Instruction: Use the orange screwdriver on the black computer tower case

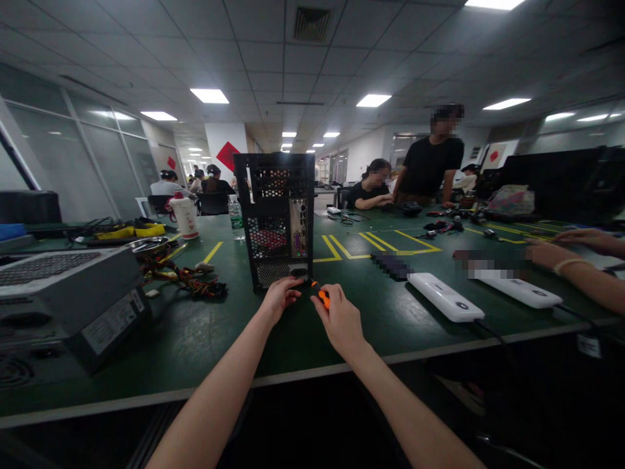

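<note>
A black computer case (267,215) stands upright on the green table, its back panel with ports and mesh facing me. My right hand (340,319) is closed around an orange and black screwdriver (321,294), whose tip points at the lower right corner of that panel. Whether the tip touches a screw is too small to tell. My left hand (282,297) is at the bottom edge of the case, fingers stretched toward the power socket area (297,272). Its fingertips seem to rest near or against the panel, and nothing shows in its fingers.
Two power supply units (105,306) are stacked at the left, with a bundle of cables (188,277) beside them. Behind stand a white bottle (184,217) and a water bottle (236,218). White power banks (444,297) lie to the right, near another person's hands (556,251).
</note>
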A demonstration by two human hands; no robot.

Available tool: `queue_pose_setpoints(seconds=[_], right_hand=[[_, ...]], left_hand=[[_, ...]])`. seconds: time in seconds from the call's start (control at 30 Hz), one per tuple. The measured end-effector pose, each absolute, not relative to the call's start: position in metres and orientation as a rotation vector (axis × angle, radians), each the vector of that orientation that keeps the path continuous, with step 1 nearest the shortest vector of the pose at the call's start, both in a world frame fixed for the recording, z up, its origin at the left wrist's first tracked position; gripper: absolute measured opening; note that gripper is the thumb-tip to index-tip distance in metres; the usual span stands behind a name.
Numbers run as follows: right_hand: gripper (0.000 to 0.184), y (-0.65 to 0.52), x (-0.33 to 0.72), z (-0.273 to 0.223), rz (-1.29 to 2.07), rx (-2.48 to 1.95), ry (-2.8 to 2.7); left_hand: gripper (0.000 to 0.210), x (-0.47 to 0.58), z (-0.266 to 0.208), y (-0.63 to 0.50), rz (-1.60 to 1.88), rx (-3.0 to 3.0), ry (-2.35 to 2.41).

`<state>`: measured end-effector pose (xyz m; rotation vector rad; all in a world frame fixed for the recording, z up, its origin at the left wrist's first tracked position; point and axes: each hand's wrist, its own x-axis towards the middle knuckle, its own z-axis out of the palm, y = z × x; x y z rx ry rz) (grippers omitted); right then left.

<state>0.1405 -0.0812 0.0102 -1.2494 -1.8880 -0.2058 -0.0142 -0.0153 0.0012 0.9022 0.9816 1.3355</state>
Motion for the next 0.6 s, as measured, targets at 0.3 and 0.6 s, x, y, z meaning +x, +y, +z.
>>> queue_pose_setpoints(seconds=[0.3,0.6], right_hand=[[0.02,-0.0836,0.1387,0.0113,-0.181,-1.224,-1.94],[0.026,-0.0833,0.1408,0.0123,-0.193,-1.201,-1.963]], left_hand=[[0.032,-0.0145,0.002,-0.0156,1.339,0.894,0.972],[0.031,-0.0145,0.0015,-0.0149,1.334,0.895,0.975]])
